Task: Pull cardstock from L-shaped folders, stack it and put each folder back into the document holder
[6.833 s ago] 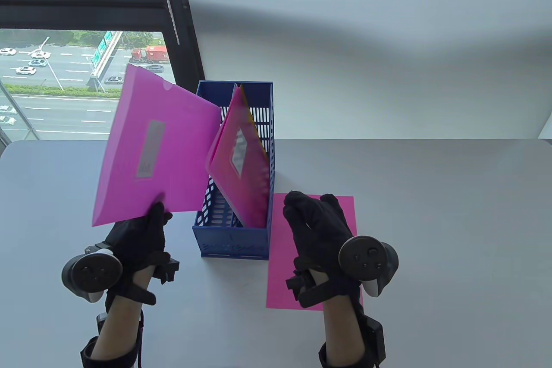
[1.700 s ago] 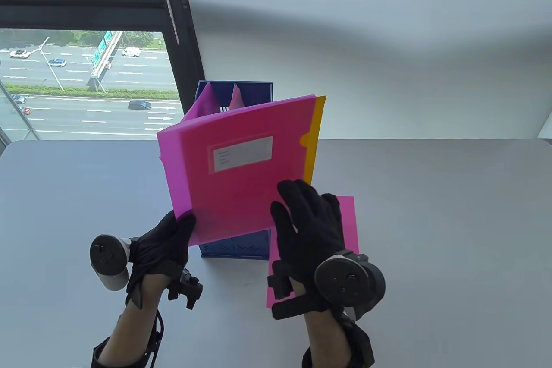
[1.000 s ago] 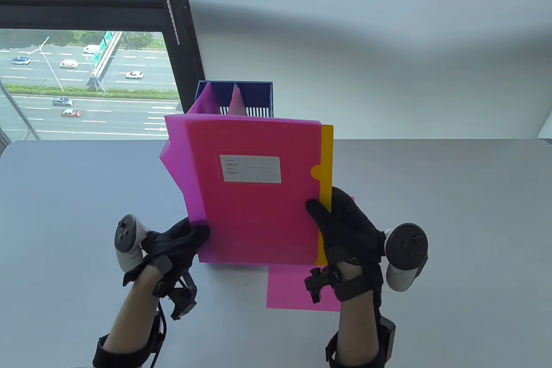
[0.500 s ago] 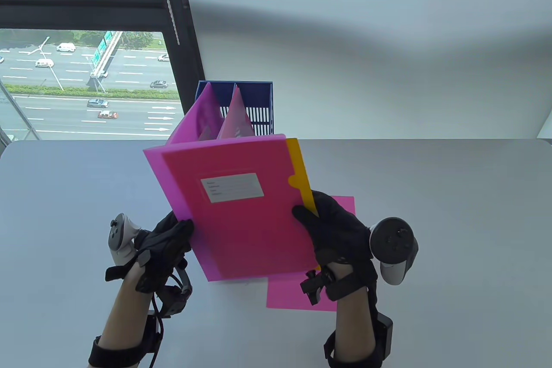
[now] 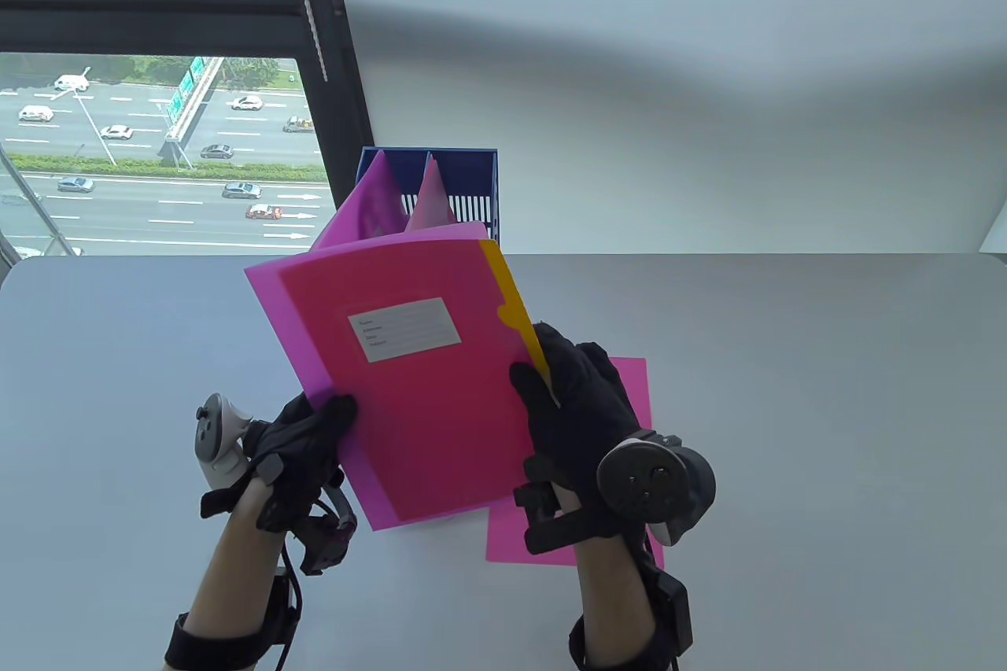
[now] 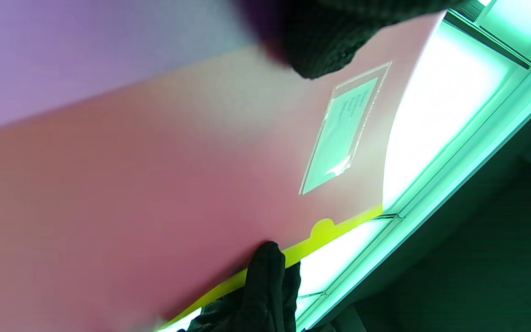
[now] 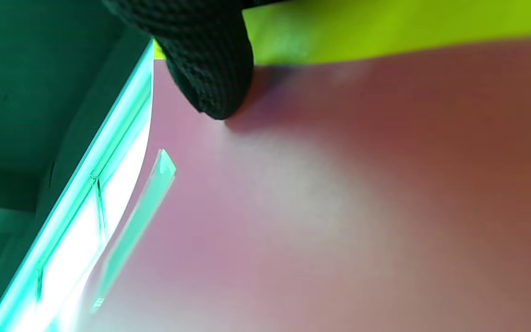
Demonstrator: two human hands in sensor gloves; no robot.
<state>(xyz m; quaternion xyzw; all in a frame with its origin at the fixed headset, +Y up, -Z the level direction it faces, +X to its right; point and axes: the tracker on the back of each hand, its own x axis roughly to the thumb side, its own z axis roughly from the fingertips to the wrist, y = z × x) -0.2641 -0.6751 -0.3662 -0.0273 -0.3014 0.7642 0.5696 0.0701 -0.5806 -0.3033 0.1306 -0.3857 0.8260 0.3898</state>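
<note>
A pink translucent L-shaped folder (image 5: 409,388) with a white label is held up above the table, tilted left. Yellow cardstock (image 5: 515,305) sticks out of its right edge. My left hand (image 5: 311,431) pinches the folder's lower left edge. My right hand (image 5: 562,396) pinches the right edge where the yellow cardstock (image 6: 330,228) shows, thumb on the folder's front (image 7: 339,207). Behind stands the blue document holder (image 5: 464,187) with two pink folders (image 5: 378,207) in it. A pink cardstock sheet (image 5: 629,388) lies flat on the table under my right hand.
The grey table (image 5: 787,427) runs wide to the right and left of the holder. A window (image 5: 157,152) with a black frame and a white wall stand behind the table's far edge.
The folder has tilted further left and come down a little. My right hand has turned over so its tracker faces up, still pinching the folder's right edge.
</note>
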